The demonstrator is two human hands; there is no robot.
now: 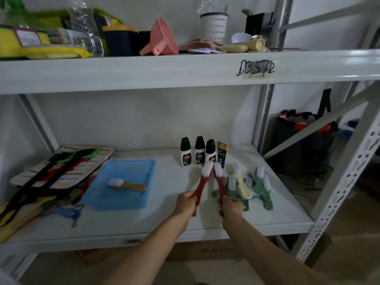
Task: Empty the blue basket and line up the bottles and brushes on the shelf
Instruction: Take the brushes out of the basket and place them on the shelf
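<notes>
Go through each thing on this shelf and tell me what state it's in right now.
Blue basket: holds one tan brush.
Left hand: grips a red brush.
Right hand: grips another red brush.
Three bottles: upright, in a row.
Tube: upright.
Green brushes: heaped.

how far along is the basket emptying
Mostly done: three bottles and a tube stand in a row, green brushes lie beside them. The left hand and right hand each hold a red brush. One brown brush remains in the blue basket.
</notes>
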